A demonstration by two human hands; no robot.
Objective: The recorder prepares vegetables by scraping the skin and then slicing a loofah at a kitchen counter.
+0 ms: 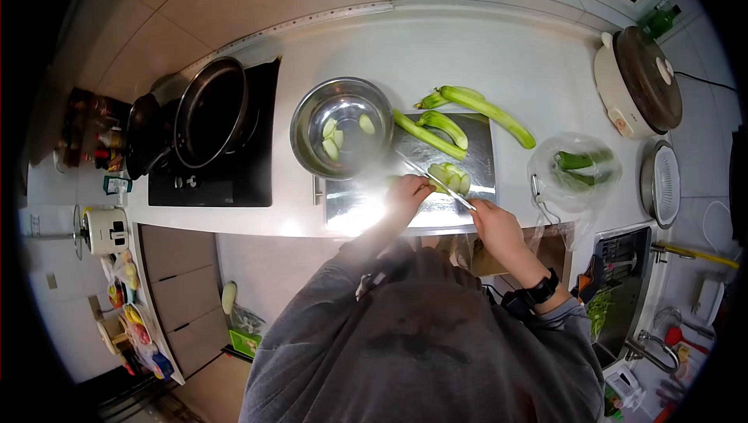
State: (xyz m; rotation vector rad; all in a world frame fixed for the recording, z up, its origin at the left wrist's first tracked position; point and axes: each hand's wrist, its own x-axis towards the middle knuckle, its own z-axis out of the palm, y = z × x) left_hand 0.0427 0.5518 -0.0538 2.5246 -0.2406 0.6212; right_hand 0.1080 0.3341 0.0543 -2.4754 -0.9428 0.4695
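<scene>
My right hand (497, 225) grips the handle of a kitchen knife (435, 179), whose blade slants up and left over the metal cutting board (485, 148). Just left of the blade, the curled fingers of my left hand (406, 196) press on a pale green gourd piece, mostly hidden by the hand and glare. Right of the knife lies a small pile of oval gourd slices (456, 176). Two peeled gourd lengths (429, 135) rest across the board's upper part, and longer ones (491, 113) lie behind it. A steel bowl (304, 148) beside the board contains several slices (331, 141).
At left, a large pan (181, 125) sits on the black cooktop (257, 183). To the right are a clear plastic bag (602, 157) with green vegetables, a lidded electric pot (610, 90) and a white colander (667, 183). The sink (613, 335) holds leafy greens.
</scene>
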